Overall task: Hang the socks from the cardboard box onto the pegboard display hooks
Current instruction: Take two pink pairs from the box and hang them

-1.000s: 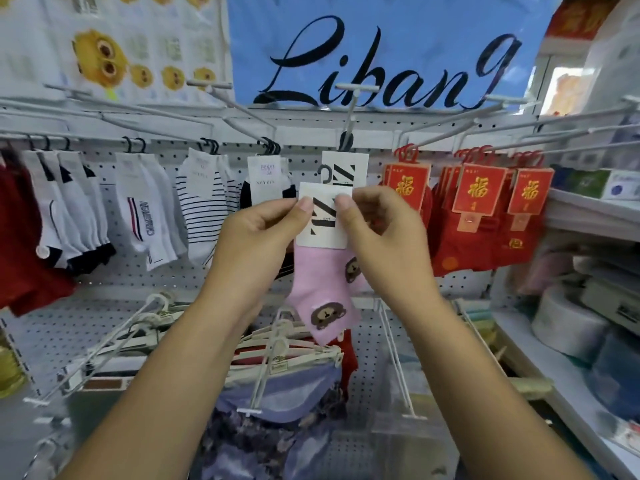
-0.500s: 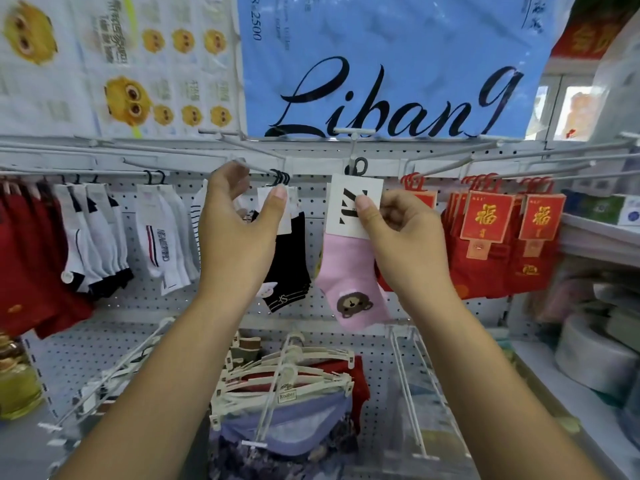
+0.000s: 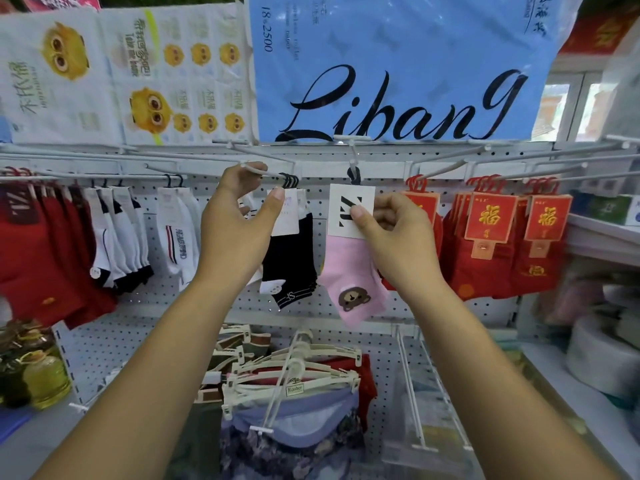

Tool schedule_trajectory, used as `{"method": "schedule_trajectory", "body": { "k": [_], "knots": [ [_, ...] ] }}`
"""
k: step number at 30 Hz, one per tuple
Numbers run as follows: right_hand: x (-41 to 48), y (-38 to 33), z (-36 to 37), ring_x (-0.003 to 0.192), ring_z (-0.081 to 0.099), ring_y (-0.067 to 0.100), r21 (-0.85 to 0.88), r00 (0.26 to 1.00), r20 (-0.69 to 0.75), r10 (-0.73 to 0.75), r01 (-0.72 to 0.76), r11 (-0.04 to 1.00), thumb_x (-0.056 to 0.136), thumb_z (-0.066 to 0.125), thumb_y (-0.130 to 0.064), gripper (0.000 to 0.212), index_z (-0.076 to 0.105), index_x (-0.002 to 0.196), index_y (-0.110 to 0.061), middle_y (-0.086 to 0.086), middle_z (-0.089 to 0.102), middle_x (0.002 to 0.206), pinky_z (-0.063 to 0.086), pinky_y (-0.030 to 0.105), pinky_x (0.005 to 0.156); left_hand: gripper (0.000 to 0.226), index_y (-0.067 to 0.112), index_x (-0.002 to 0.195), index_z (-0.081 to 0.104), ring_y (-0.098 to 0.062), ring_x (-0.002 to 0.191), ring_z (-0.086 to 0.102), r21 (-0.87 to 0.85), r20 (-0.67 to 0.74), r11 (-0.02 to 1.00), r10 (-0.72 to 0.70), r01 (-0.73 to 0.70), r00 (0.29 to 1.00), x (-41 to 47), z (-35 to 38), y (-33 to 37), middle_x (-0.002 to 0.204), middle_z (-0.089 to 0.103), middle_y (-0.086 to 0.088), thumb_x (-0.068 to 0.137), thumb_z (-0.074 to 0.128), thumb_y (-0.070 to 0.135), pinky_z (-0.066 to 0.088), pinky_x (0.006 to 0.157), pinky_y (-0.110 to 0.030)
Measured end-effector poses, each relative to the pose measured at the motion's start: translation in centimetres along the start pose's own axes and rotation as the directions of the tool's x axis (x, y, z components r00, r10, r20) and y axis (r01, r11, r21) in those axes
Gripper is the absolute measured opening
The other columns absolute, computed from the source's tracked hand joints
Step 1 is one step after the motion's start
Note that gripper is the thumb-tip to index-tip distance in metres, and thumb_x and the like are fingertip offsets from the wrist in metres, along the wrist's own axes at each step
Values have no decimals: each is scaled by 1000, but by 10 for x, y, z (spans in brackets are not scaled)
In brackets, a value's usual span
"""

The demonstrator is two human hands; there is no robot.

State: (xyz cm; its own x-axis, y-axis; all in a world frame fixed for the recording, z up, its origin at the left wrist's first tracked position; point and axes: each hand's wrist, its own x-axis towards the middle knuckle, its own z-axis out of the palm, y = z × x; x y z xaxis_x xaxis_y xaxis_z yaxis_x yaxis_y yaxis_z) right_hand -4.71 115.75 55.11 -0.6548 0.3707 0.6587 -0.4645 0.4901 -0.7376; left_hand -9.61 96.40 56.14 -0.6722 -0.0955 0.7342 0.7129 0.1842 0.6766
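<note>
A pink sock with a brown bear face hangs under a white card. Its black hanger loop sits on a white pegboard hook in the middle of the top row. My right hand pinches the card's lower right corner between thumb and fingers. My left hand is raised to the left, fingers loosely curved and touching the tip of the neighbouring hook, thumb apart, holding nothing. Black socks hang on that hook. No cardboard box is in view.
White and striped socks and red socks hang to the left; red carded packs hang to the right. Below, garments on cream hangers stick out on lower hooks. A shelf juts out on the right.
Both hands lifted the pink sock up to the middle hook and its loop went on. My left hand let go of the card and moved left to the neighbouring hook.
</note>
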Motion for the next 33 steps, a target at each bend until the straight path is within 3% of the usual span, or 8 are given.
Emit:
{"method": "schedule_trajectory", "body": {
  "k": [6,12,15,18,21,28,30,33],
  "knots": [
    [-27,8,-3,89,62,3,44,994,-107,-27,32,999,89,75,-28,33,57,115,-20,-7,64,105,51,14,78,37,31,135,57,12,124,51,93,24,996,2,-4,1000,-15,-12,-3,132,59,24,99,65,33,43,112,-33],
    [-86,27,-2,110,55,13,-148,976,-118,-181,163,975,90,73,-25,32,59,117,-13,-3,57,116,42,14,91,37,40,135,57,17,114,44,264,81,964,-37,14,996,-72,-40,-31,120,46,48,99,62,44,38,106,-29],
    [-121,34,9,110,55,18,-176,969,-29,-244,235,956,91,72,-20,29,62,116,-9,2,61,115,42,22,94,38,41,134,58,28,110,44,276,71,958,-106,83,992,-107,-56,-48,125,51,43,97,62,49,40,104,-28],
    [-149,34,25,115,55,14,-121,977,95,-193,204,971,92,72,-22,32,63,120,-11,-2,61,118,43,24,99,40,44,135,57,6,125,50,286,22,944,-178,164,984,-139,-75,-62,135,57,27,96,61,52,42,107,-33],
    [-177,28,46,119,54,10,-63,961,259,-95,115,991,94,69,-29,33,63,124,-18,-9,59,120,43,23,101,39,42,135,58,3,129,49,307,-50,918,-248,251,967,-172,-98,-78,138,58,24,96,62,51,42,109,-32],
    [-245,1,145,116,51,6,-37,791,612,-20,54,998,97,65,-35,33,60,126,-21,-9,59,122,38,11,94,36,30,132,62,13,118,52,428,-145,827,-334,363,931,-237,-198,-113,127,62,20,97,63,39,34,97,-2],
    [-265,-3,182,119,53,9,-32,734,679,0,29,999,97,65,-36,34,59,128,-22,-7,59,125,43,20,96,35,32,130,63,19,111,51,435,-238,784,-374,443,896,-255,-241,-126,121,61,25,96,64,38,31,92,3],
    [-301,-9,242,119,54,13,-45,665,746,33,1,999,95,68,-31,34,62,126,-19,-4,61,125,44,29,99,34,26,131,64,8,116,52,434,-364,706,-431,560,826,-285,-315,-146,126,61,16,97,66,31,35,97,-5]
  ]
}}
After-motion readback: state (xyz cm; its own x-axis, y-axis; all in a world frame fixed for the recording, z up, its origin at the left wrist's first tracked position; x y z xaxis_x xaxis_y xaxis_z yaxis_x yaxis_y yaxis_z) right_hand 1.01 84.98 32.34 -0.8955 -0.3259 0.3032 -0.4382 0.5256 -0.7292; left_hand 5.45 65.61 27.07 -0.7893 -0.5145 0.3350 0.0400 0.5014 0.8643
